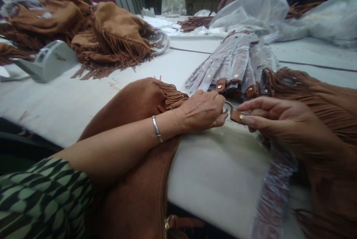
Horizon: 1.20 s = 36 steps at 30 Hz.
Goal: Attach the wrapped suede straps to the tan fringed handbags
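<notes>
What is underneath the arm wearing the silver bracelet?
A brown bag lies under the left arm, with fringe beyond it and a zipper along one edge. The part directly beneath the arm is covered and cannot be seen.

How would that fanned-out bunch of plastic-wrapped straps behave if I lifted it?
The plastic-wrapped straps look long, narrow and flat, so they would probably sag when lifted. The crinkled film around them may let them slide over one another. They fan out with no visible tie, so the bunch could well spread apart.
</notes>
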Motion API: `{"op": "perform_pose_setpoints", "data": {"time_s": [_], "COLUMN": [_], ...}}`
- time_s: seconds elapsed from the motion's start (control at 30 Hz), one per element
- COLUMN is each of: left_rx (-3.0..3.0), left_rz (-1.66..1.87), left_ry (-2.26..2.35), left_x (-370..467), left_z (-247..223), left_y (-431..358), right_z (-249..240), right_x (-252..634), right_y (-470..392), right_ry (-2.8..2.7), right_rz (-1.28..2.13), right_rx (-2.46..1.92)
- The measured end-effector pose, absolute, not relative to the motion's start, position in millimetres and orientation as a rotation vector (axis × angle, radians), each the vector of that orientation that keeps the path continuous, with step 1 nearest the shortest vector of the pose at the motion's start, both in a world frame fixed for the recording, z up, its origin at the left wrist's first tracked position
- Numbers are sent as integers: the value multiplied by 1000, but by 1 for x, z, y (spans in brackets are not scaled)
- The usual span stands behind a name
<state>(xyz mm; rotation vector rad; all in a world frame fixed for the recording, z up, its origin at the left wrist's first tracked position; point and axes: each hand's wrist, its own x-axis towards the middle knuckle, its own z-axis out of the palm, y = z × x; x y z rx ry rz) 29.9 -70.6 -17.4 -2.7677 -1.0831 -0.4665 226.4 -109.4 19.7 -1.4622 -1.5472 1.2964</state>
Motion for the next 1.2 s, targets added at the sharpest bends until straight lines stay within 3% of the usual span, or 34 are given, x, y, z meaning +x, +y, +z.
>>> {"op": "perform_pose_setpoints", "data": {"time_s": [0.57, 0.9, 1.2], "left_rx": [-2775, -2839, -2893], "left_rz": [-391, -363, -402], "left_ry": [-1034, -990, -828], "left_x": [30, 28, 25], "left_z": [-17, -17, -21], "left_y": [-72, -69, -62], "right_z": [11, 13, 12], "right_x": [224, 219, 213], "right_y": [-106, -109, -110], "right_ry": [-2139, -2005, -2008], "right_rz": [772, 942, 786], "right_rx": [-1550, -1543, -1536]}}
